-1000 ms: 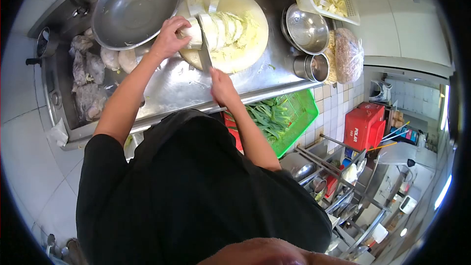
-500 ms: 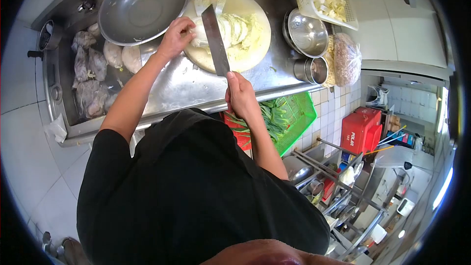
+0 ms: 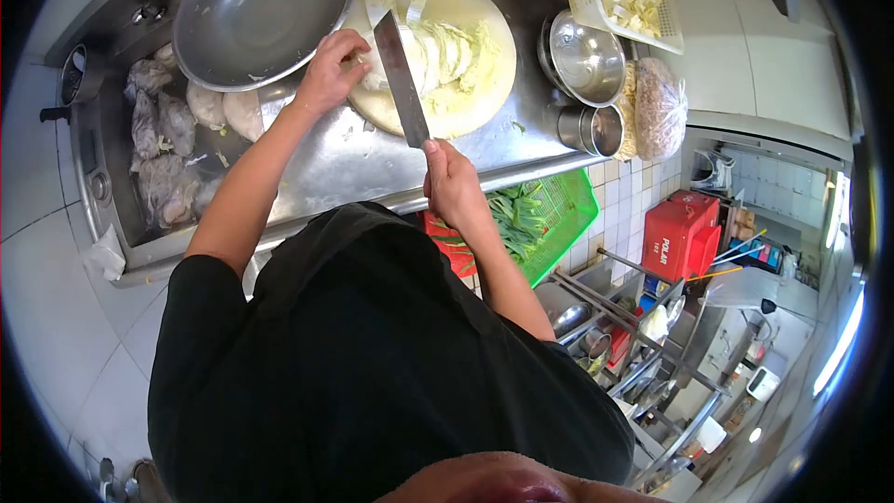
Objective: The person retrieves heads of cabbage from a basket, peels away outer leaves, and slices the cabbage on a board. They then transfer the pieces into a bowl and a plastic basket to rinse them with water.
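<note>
A round whitish cutting board [image 3: 470,2] lies on the steel counter with cabbage [image 3: 450,48] on it, pale and cut into slices toward the right. My left hand [image 3: 335,70] grips the cabbage's left end with curled fingers. In my right hand [image 3: 454,184] is the handle of a cleaver [image 3: 406,88]. Its broad dark blade stands across the cabbage, just right of my left fingertips; whether the edge touches the board is hidden.
Left of the board sits a large metal bowl [image 3: 265,14], beside a sink [image 3: 116,210] holding bagged items [image 3: 166,177]. At right are small metal bowls [image 3: 587,56], a white basket [image 3: 670,23] of cut leaves and a tied bag [image 3: 659,110]. Below the counter's edge: a green basket [image 3: 579,210] with leafy greens.
The cleaver's blade has shifted slightly left, closer to my left fingers. My left hand stays on the cabbage. The whole view has moved a little.
</note>
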Demonstrator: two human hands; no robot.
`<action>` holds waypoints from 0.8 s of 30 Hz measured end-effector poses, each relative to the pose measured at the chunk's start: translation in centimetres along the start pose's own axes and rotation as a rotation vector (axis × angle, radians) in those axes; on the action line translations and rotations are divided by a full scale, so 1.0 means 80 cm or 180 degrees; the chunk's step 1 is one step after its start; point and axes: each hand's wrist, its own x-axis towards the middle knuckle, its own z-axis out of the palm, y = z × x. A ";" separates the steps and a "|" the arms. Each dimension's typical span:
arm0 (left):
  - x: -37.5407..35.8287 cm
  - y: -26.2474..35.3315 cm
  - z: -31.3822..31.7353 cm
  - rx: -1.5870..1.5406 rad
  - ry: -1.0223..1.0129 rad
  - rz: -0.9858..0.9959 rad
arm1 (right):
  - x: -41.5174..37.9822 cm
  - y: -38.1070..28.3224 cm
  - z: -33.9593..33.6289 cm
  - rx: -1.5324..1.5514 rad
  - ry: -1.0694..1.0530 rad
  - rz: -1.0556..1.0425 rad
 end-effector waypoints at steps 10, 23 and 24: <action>0.001 -0.006 0.001 0.0202 -0.0068 -0.0003 | 0.020 -0.012 0.016 -0.0509 0.0103 -0.0004; -0.021 -0.009 0.011 0.0384 0.0125 0.0354 | 0.120 0.032 0.084 0.0102 -0.0009 -0.0039; -0.023 -0.002 0.012 0.0423 0.0129 0.0318 | 0.117 0.043 0.084 0.0082 -0.0019 -0.0064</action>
